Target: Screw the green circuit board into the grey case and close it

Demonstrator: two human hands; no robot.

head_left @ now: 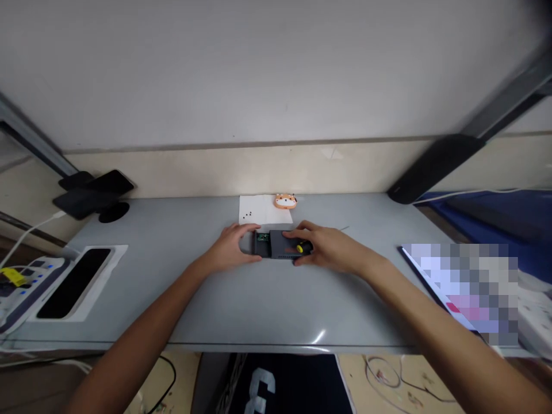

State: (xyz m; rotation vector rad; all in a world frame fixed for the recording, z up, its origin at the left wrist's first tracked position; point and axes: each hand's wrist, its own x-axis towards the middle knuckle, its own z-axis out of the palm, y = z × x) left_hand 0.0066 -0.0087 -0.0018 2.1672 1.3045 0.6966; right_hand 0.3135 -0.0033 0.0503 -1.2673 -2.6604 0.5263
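Observation:
A dark grey box-shaped electronics case (282,244) lies in the middle of the desk between my hands. Its left part is slid out, and a green circuit board (263,237) shows there. My left hand (233,247) grips the left end, thumb on the near side and fingers on the far side. Around the right end, the fingers of my right hand (325,244) are closed. The same hand also has a screwdriver (305,248) tucked in it; its black handle with a yellow end points left, and a thin shaft sticks out beyond the hand.
Behind the case, several tiny black screws (247,215) lie on white paper (263,207) beside an orange animal-faced case (285,201). A phone (75,282) and a power strip (32,287) are at left, a phone on a stand (97,192) behind. A blurred-out tablet (461,293) lies right.

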